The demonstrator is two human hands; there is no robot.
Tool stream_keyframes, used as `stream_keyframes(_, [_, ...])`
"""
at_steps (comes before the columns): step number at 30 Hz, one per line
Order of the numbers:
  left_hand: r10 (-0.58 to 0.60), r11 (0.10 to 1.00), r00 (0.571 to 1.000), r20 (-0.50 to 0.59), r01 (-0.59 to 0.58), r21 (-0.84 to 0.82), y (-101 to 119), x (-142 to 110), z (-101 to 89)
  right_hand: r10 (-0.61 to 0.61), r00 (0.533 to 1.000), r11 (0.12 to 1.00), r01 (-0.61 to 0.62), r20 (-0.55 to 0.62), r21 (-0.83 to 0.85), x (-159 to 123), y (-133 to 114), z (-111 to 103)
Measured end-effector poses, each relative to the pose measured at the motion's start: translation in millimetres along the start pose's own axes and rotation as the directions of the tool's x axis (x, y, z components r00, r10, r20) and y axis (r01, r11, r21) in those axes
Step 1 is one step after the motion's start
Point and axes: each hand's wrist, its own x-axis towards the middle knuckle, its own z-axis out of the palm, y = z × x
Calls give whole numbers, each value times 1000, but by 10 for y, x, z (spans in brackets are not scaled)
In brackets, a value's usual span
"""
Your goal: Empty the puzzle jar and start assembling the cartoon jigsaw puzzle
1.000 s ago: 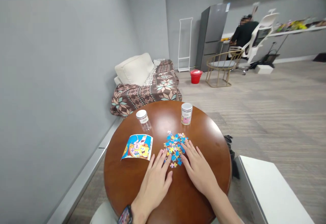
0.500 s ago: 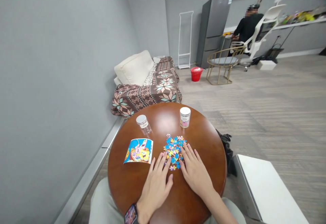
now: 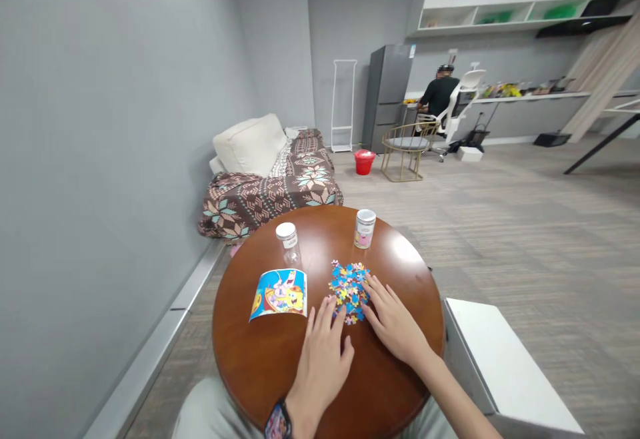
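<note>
A loose pile of small jigsaw puzzle pieces, mostly blue with yellow and pink, lies on the round brown table. My left hand, with a watch on its wrist, rests flat at the pile's near left edge, fingers stretched out. My right hand lies along the right edge, its spread fingertips touching pieces. Neither hand grips anything. Left of the pile is a curled picture sheet with cartoon figures. Behind it stands a clear jar with a pale lid. A printed tin stands behind the pile.
A white box stands right of the table. Beyond the table are a sofa with a patterned cover, a red bucket and a gold-framed chair. A person sits far back by the counter. A grey wall runs along the left.
The camera view has tilted up and turned right, showing more cupboards. Both hands stay spread at the pile's edges, with only slight shifts.
</note>
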Motion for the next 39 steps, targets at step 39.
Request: stream_keyframes(39, [-84, 969, 996, -28, 75, -235, -425, 1075, -186, 154, 986, 920, -164, 58, 355, 1235, -136, 76])
